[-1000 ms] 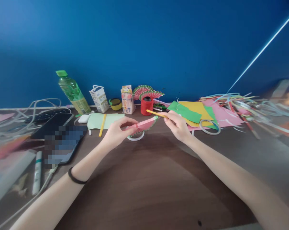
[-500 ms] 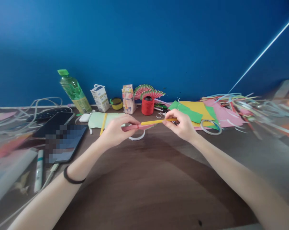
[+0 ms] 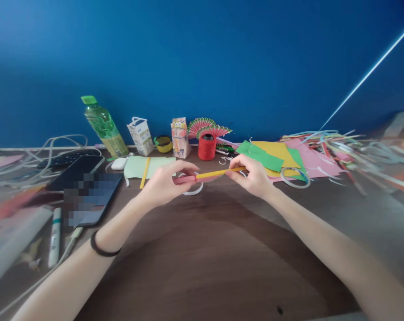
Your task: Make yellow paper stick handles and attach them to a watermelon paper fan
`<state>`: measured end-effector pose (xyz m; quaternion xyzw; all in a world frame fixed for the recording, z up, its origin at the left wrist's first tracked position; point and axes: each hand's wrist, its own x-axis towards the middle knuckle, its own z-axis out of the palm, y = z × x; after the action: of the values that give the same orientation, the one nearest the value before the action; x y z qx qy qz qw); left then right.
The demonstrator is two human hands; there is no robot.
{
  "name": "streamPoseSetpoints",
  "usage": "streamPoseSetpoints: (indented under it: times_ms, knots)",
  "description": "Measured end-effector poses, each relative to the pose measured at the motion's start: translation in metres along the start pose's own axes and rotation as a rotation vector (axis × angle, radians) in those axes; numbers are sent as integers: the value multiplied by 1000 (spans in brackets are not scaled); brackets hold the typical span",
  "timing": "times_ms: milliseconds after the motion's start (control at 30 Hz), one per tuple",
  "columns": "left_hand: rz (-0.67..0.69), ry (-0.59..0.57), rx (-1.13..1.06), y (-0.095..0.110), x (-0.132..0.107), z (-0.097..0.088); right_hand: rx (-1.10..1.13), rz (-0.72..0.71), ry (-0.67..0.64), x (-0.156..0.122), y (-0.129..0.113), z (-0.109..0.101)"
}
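My left hand is closed round a narrow pink folded paper, thumb below and fingers above. A thin yellow strip lies along the pink paper and runs across the gap between my hands. The fingers of my right hand pinch this strip near its right end. Beneath it, pale pink pleats with a greenish edge partly show. Both hands are above the brown table. A white tape roll lies just behind my left fingertips, partly hidden.
Along the blue wall stand a green-capped bottle, a white carton, a decorated carton and a red thread spool before pleated paper fans. Coloured paper sheets lie right; a tablet and marker left.
My left fingers have shifted slightly left along the pink paper, and the index finger is lifted a little. The yellow strip now tilts slightly more, its left end lower.
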<state>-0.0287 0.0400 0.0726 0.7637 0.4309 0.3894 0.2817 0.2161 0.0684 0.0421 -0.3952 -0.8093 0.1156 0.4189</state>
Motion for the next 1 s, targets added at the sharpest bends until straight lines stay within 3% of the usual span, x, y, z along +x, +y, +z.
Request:
streamPoseSetpoints:
  times_ms: [433, 700, 1000]
  knots:
    - [27, 6, -25, 3, -2, 0, 19, 21, -23, -1, 1, 3]
    - [191, -28, 21, -1, -2, -2, 51, -15, -20, 1, 0, 3]
    - [273, 42, 33, -5, -2, 0, 98, -5, -45, 0, 3, 4]
